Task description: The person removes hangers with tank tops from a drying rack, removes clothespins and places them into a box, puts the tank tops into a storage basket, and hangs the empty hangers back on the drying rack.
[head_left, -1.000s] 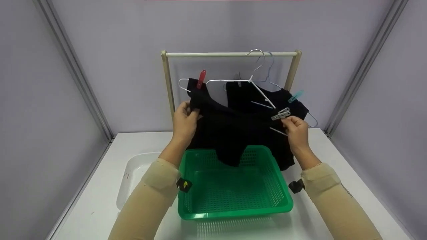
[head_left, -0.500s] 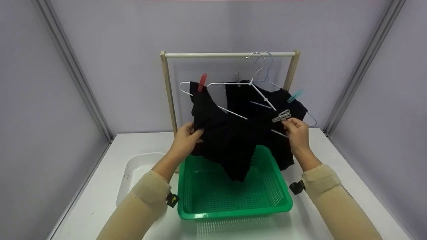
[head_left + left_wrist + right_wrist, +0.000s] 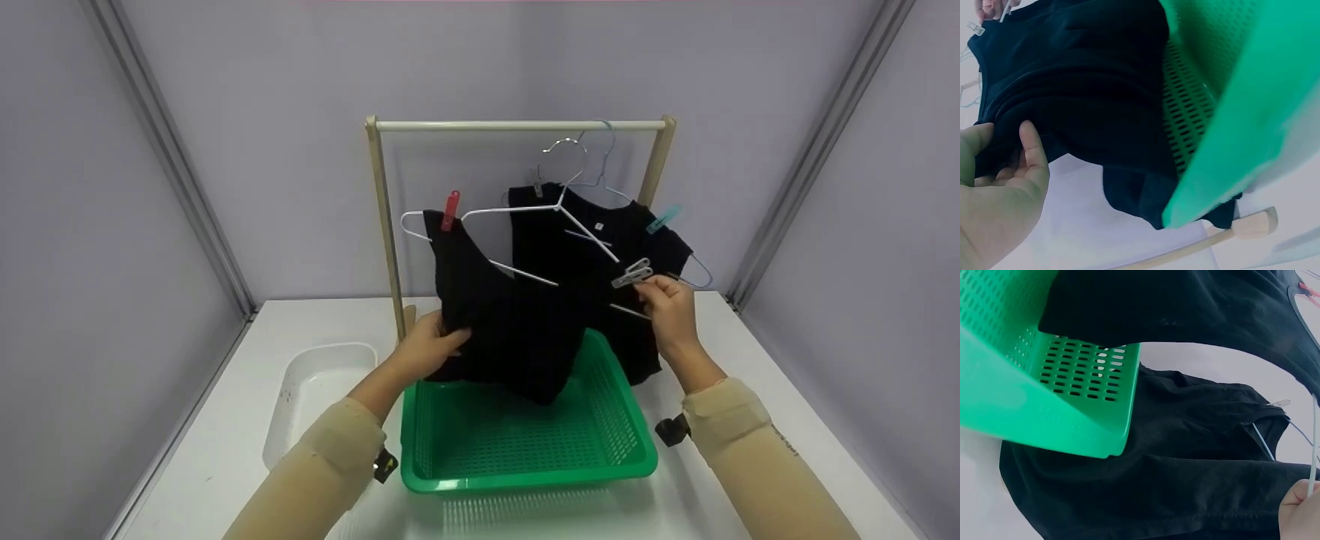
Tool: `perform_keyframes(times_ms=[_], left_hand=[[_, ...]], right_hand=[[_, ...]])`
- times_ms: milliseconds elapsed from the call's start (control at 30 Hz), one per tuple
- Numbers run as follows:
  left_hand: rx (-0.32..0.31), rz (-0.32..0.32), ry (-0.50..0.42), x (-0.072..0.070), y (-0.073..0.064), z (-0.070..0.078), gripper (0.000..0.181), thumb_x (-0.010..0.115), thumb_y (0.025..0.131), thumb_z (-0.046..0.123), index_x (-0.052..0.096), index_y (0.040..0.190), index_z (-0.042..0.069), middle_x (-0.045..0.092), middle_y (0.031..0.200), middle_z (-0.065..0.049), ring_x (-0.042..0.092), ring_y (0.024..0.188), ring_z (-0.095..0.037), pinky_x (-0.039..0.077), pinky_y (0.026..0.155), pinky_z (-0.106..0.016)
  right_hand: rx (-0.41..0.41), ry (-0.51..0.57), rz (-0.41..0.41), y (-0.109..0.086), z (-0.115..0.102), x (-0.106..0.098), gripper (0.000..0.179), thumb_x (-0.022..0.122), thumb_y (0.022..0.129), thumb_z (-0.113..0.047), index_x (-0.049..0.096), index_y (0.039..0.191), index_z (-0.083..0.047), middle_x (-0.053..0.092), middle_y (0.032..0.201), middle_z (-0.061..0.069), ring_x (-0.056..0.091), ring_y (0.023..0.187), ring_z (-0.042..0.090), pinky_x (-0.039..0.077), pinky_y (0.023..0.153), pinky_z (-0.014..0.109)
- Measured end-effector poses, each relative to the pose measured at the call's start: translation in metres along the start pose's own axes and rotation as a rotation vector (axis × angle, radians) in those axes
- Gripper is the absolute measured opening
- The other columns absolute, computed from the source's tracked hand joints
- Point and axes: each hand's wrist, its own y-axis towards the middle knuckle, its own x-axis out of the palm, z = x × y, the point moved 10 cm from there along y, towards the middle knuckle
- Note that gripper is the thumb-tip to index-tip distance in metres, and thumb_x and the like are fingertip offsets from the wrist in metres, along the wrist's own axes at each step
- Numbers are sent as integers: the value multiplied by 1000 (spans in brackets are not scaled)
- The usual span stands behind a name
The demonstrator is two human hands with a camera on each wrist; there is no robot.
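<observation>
My right hand (image 3: 671,311) holds the end of a white wire hanger (image 3: 517,210) beside a grey clothespin (image 3: 632,274). A black sleeveless top (image 3: 487,315) hangs from this hanger, its left shoulder fastened by a red clothespin (image 3: 450,211). Lower down, my left hand (image 3: 431,345) pinches the top's side edge, thumb in front and other fingers partly behind the cloth. In the left wrist view the cloth (image 3: 1072,62) sags in folds from that hand. The hanger's hook stands just below the rack's rail, in front of it. The top's lower part overhangs the green basket (image 3: 525,484).
A rack with a white rail (image 3: 480,126) and wooden posts stands at the back. On it hangs a second black top (image 3: 551,225) on a bluish hanger, with a teal clothespin (image 3: 663,219) at one shoulder. A white tray (image 3: 365,349) lies left of the basket.
My left hand has slid down the top's side edge, straightening the cloth. Hanger and top have come down slightly, the hook dropping from rail height to below it. My right hand keeps its hold.
</observation>
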Motion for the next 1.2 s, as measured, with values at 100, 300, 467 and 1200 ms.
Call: perform_keyframes(times_ms=[100, 300, 467, 1200], left_hand=[[-6, -23, 6, 4, 0, -6, 44, 56, 101, 12, 47, 141, -6, 56, 137, -23, 59, 122, -34, 55, 93, -40], [-35, -39, 56, 9, -3, -17, 47, 58, 101, 14, 47, 143, -4, 54, 139, -22, 58, 122, -35, 54, 94, -41], [-46, -41, 109, 12, -5, -26, 47, 59, 101, 15, 47, 143, -2, 53, 141, -21, 59, 122, -34, 54, 95, -42], [-73, -54, 635, -5, -7, -50, 54, 55, 95, -1, 39, 146, -10, 41, 149, -29, 37, 140, -41, 30, 116, -50]], right_hand=[[-4, -11, -14, -1, 0, -1, 24, 57, 92, 8, 48, 78, 25, 50, 58, -1, 34, 45, 3, 28, 45, 18], [-13, -39, -43, -2, 2, -3, 25, 58, 92, 7, 48, 76, 23, 49, 57, -3, 33, 45, 3, 28, 45, 18], [-5, -46, -43, -3, 6, -6, 24, 58, 91, 7, 50, 70, 17, 49, 56, -4, 33, 45, 3, 28, 45, 18], [16, 9, -5, -10, 6, -14, 23, 59, 91, 9, 53, 70, 16, 51, 58, -3, 34, 45, 4, 27, 44, 17]])
